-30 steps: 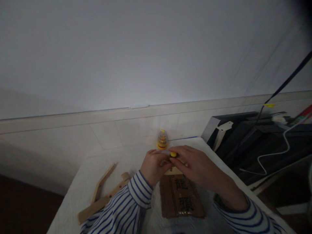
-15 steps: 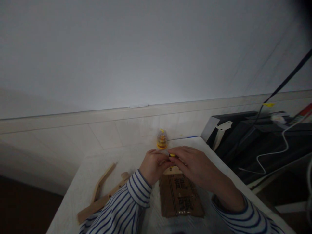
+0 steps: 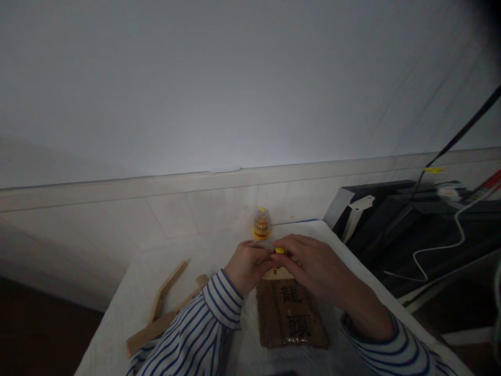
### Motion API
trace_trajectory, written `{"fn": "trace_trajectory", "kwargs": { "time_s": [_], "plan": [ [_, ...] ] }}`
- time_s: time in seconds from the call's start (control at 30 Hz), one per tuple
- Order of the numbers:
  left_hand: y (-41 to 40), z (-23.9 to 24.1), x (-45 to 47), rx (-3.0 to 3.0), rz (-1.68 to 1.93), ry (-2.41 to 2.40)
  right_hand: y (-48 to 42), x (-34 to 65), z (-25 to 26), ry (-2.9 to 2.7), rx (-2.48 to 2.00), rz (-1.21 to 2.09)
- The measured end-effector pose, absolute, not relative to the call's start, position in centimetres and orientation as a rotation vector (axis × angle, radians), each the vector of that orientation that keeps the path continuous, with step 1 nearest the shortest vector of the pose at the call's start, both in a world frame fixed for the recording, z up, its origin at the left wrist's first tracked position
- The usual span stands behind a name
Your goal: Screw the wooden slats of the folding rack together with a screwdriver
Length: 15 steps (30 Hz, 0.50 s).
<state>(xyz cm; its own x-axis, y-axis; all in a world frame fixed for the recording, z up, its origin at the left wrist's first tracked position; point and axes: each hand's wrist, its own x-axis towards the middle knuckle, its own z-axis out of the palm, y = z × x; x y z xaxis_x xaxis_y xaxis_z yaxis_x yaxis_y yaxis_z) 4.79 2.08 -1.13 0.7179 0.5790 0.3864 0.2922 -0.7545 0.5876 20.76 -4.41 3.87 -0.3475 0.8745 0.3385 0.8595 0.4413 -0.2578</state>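
- Head view: a small yellow piece (image 3: 279, 250) is held above the table, between the two hands and beyond the far edge of the brown cardboard as seen here.
- By the right hand (image 3: 313, 263), reached in from the right, the yellow piece is pinched between thumb and forefinger, with the gap between them almost closed.
- The left hand (image 3: 247, 266) is brought up close against the right fingertips; its fingers are bent and its thumb is drawn near the forefinger, but whether anything is gripped there cannot be told.
- Both wrists are covered by striped sleeves (image 3: 219, 308).
- Below the hands, a brown cardboard piece (image 3: 289, 313) is laid flat, marked with dark characters; at its far edge a pale wooden part (image 3: 282, 273) with a hole is seen, partly hidden by the fingers.
- Behind the hands, a clear case (image 3: 261, 223) with a yellow base is stood upright near the wall (image 3: 250, 94).
- To the left, a narrow wooden strip (image 3: 168, 287) and a wider wooden bar (image 3: 151, 334), partly covered by the left sleeve, are laid on the white-covered table (image 3: 125, 292).
- Beside the table on the right, dark panels (image 3: 391, 240) are stacked, with a white cable (image 3: 442, 246) draped over them.
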Motion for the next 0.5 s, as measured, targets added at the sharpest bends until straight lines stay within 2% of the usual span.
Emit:
{"fn": "trace_trajectory", "kwargs": {
  "time_s": [0.5],
  "plan": [
    [1.53,-0.65,5.07,2.435,0.842,0.864,-4.47,20.6,4.14,-2.247,-1.444,0.12]
  ]
}}
